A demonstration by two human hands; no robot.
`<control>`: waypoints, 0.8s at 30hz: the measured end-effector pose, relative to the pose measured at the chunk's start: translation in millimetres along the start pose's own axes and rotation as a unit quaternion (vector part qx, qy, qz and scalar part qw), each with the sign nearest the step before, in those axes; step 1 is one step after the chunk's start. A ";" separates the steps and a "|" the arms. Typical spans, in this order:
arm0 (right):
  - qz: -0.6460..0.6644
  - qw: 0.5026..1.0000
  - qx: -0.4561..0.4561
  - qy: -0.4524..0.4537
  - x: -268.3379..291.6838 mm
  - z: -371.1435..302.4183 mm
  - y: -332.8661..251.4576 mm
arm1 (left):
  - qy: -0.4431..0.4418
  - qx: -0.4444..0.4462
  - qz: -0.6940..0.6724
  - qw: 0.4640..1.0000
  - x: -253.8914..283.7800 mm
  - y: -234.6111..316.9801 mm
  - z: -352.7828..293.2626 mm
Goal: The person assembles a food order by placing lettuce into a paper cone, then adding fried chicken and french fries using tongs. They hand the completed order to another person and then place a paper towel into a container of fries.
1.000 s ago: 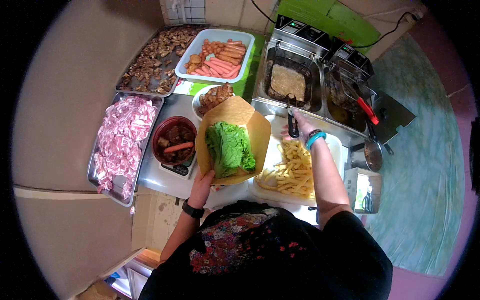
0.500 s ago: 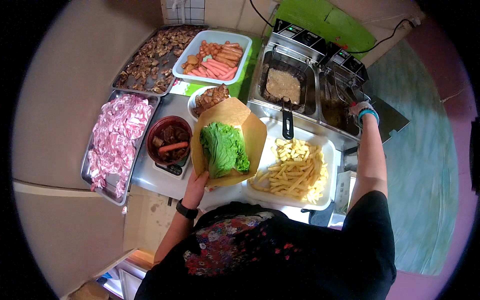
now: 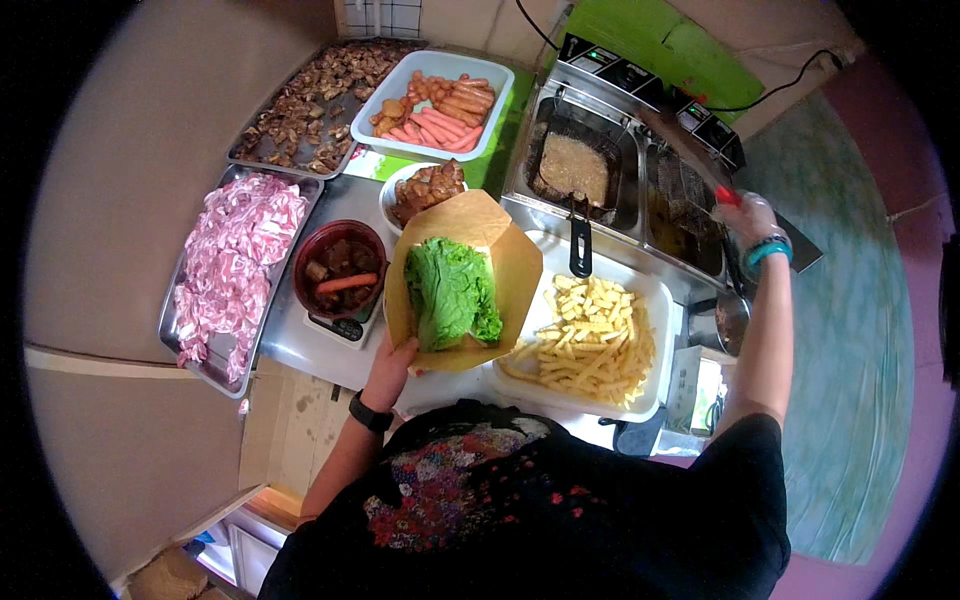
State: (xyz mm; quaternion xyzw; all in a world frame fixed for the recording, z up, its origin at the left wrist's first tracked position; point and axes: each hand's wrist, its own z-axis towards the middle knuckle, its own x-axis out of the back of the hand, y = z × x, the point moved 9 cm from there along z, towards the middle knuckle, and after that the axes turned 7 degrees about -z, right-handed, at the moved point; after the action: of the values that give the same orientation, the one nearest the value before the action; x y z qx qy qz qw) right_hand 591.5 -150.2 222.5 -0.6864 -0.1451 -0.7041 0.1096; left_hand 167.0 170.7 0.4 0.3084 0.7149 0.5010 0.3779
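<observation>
My left hand [image 3: 393, 365] is closed on the near left edge of an open brown paper food box [image 3: 517, 262], tilted above the counter. Green lettuce leaves [image 3: 450, 290] lie inside it. Over the right fryer tank, my gloved right hand [image 3: 752, 218] grips a long utensil with a red handle [image 3: 728, 196]. Its metal part reaches up and left, too blurred to tell its exact kind. Below it, a wire fry basket [image 3: 682, 180] sits in the right tank [image 3: 665, 235]. Food bubbles in the left fryer basket [image 3: 573, 168], whose black handle [image 3: 580, 247] points toward me.
Right of the box stands a white tub of fries [image 3: 600, 345]. Leftward are a brown bowl with meat and a sausage [image 3: 345, 283] on a scale, a tray of raw sliced meat [image 3: 240, 250], a tray of browned meat [image 3: 320, 100], a sausage tub [image 3: 440, 115] and a meat bowl [image 3: 425, 190].
My right hand has risen from the right tank and swung the utensil up and left. The box stays in my left hand, nearly unmoved; the whole view has shifted slightly.
</observation>
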 end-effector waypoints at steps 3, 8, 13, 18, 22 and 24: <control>-0.058 0.992 0.080 -0.082 -11.8 -10.7 -77.6 | 0.002 0.018 -0.033 0.999 3.8 -9.0 1.9; -0.173 0.962 0.147 -0.151 -103.8 27.2 -117.5 | 0.005 -0.004 -0.081 0.997 3.5 -12.3 4.6; -0.177 0.974 0.091 -0.112 -111.2 43.4 -124.6 | 0.004 -0.014 -0.047 0.999 2.7 -6.8 0.2; -0.148 0.983 0.041 -0.096 -67.7 33.8 -120.7 | 0.001 0.018 -0.034 0.999 2.2 -6.2 -3.2; -0.212 0.960 0.091 -0.156 -103.0 52.7 -121.1 | 0.008 -0.034 0.002 0.999 -0.3 3.6 -2.5; -0.180 0.963 0.086 -0.183 -136.1 65.3 -116.7 | -0.001 -0.014 -0.016 1.000 -1.5 1.2 -1.3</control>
State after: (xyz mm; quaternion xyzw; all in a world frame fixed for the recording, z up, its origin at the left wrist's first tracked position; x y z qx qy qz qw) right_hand 615.8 -24.1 81.3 -0.7539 -0.3438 -0.5597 0.0114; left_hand 166.8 169.2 2.2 0.2917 0.7126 0.5044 0.3907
